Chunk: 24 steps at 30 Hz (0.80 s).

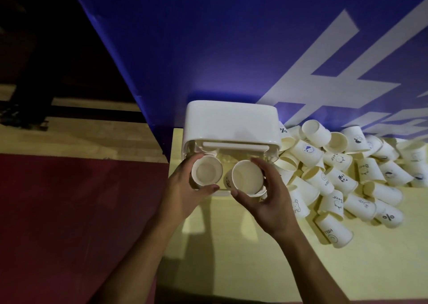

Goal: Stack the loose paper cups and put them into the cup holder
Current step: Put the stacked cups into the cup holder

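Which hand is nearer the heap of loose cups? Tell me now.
Right. The right hand, holding a cup, sits just left of the heap, almost against its nearest cups. The left hand, holding another cup, is farther left, beyond the right hand.

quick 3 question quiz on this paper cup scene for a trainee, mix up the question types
1. True or false: the left hand grips the left paper cup and the right hand grips the right paper cup, both at the white cup holder.
2. On which side of the holder does the pile of loose paper cups lie? A left, B right, C on top.
3. Fill in: the table top is ___.
Key: 1 true; 2 B; 3 yellow.
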{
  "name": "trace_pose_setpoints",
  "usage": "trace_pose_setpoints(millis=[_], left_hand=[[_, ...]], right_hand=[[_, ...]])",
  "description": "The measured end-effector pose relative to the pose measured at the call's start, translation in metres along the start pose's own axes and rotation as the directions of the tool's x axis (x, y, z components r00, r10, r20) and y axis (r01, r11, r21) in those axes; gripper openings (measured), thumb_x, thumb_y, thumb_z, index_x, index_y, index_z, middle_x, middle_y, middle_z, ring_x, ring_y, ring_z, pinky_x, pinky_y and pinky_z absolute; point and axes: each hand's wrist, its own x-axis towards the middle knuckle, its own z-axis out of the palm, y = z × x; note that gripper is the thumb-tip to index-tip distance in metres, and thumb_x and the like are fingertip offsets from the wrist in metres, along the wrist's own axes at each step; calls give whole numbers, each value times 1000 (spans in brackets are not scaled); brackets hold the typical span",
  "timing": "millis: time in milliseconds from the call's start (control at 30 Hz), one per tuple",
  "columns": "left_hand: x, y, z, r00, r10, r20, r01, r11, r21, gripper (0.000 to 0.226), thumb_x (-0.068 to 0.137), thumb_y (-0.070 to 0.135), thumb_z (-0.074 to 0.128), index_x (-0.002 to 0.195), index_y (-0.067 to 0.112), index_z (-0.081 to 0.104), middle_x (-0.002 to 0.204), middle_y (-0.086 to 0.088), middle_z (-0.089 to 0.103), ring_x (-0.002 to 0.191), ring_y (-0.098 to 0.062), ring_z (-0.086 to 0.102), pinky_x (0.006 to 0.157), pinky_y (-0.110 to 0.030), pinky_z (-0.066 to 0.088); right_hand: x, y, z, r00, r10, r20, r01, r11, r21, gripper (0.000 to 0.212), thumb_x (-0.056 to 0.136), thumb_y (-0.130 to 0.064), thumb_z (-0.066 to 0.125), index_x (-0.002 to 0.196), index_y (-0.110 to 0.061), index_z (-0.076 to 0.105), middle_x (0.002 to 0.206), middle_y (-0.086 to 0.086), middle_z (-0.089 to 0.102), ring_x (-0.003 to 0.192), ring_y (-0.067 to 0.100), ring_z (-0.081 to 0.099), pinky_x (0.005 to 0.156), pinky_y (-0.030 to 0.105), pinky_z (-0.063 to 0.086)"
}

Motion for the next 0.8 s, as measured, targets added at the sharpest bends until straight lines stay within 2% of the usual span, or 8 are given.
trace_pose_setpoints(millis=[233,400,500,567,600,667,733,800], left_hand=[[9,-23,15,989,-140,41,134,984,113,82,69,36,94,140,39,52,132,15,66,118,-10,62,92,-24,51],[12,-27,23,984,-174,25,170,979,111,82,68,33,95,140,36,54,132,13,67,117,-12,62,81,-8,42],[10,-25,23,974,-224,19,218,962,164,82,76,31,90,147,28,49,132,15,58,118,-2,53,82,0,34],[8,-28,22,978,-181,99,166,976,144,71,87,27,81,149,21,47,133,14,53,120,-3,48,92,-6,35],[7,-30,21,981,-101,165,88,993,81,56,96,23,71,147,19,50,134,9,57,121,-9,52,93,-15,44],[5,-24,17,988,-68,142,79,994,-76,38,103,21,57,141,19,57,136,-4,63,119,-23,59,81,-35,57],[0,-26,11,980,-75,184,95,990,-104,53,94,24,72,144,24,55,141,-1,61,120,-18,60,81,-29,56],[-2,-29,12,970,-191,152,204,977,-69,82,81,15,86,150,29,44,137,13,61,118,-5,60,85,-15,52]], right_hand=[[-5,3,1,999,31,-24,-31,999,24,76,70,-33,94,133,-29,53,129,-15,61,119,7,60,98,36,54],[-5,0,2,998,6,-57,-4,999,42,75,67,-30,96,130,-28,54,126,-13,62,117,8,61,96,34,55],[0,-11,10,996,-43,-81,48,997,60,74,67,-32,96,128,-21,56,122,-10,65,115,11,63,93,30,54],[5,-19,21,995,-72,-67,77,994,77,74,67,-34,96,129,-20,57,123,-10,65,115,13,63,94,27,53],[7,-20,28,996,-81,-45,84,994,67,75,67,-36,96,130,-20,57,124,-10,64,117,13,63,95,29,53],[11,-18,43,997,-82,13,81,996,33,79,68,-39,95,134,-22,56,127,-12,63,119,12,61,98,35,53],[14,-11,54,996,-63,60,63,998,4,81,68,-39,94,137,-22,55,130,-13,61,122,7,57,100,34,51],[17,-4,61,995,-53,89,56,998,-33,81,69,-40,93,138,-22,55,132,-15,59,121,-1,54,101,24,48]])
